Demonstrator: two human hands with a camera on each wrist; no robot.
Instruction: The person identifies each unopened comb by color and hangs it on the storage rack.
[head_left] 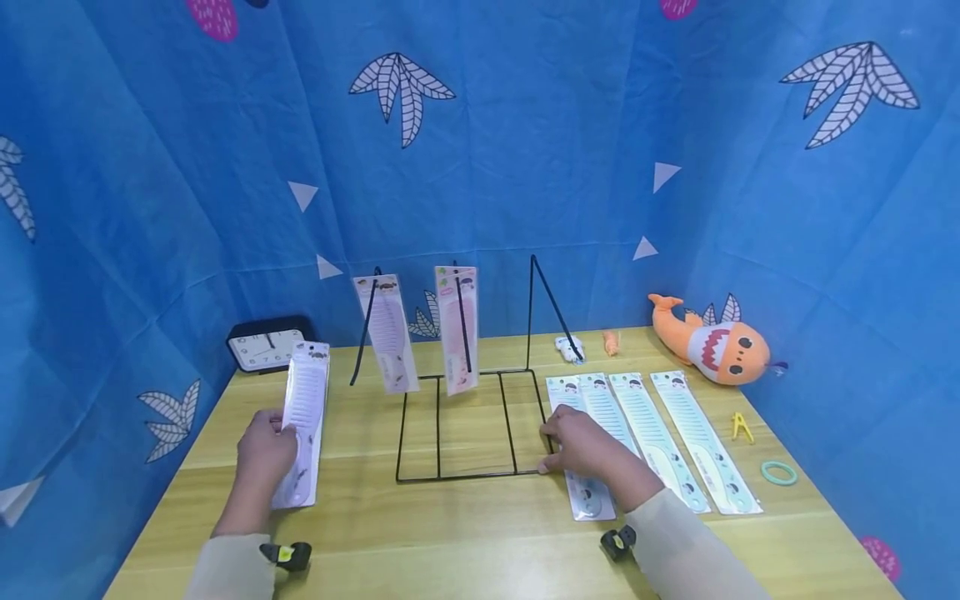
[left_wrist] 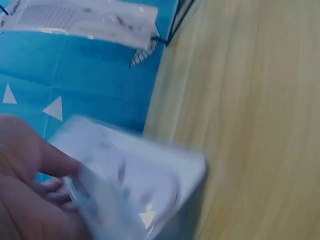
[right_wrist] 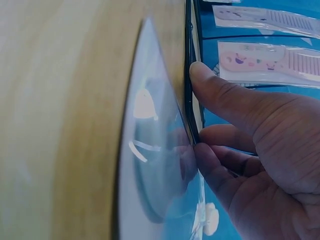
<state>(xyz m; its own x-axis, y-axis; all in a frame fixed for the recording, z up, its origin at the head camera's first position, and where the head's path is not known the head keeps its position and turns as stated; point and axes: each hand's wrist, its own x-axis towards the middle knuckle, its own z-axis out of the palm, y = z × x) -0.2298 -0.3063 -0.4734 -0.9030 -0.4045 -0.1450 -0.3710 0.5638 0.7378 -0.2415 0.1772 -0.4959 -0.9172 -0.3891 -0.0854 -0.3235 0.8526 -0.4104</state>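
At the table's left side my left hand (head_left: 266, 450) grips lilac packaged combs (head_left: 303, 425) by their left edge; blurred layers of plastic show in the left wrist view. My right hand (head_left: 585, 446) is at the right side of the black wire rack (head_left: 472, 477), thumb and fingertips pinching its base wire. Under that hand lies a packaged comb (head_left: 592, 500), partly hidden, which the rack's edge overlaps. Two packaged combs, one lilac (head_left: 387, 333) and one pink (head_left: 457, 333), hang from the rack's left and middle arms. The right arm (head_left: 551, 300) carries nothing.
More packaged green combs (head_left: 660, 442) lie side by side right of the rack. A clock (head_left: 262, 350) stands at the back left. Toward the right are an orange shark plush (head_left: 720, 346), a yellow clip (head_left: 741, 427), a green ring (head_left: 778, 473) and small toys (head_left: 611, 342). Blue curtains surround the table.
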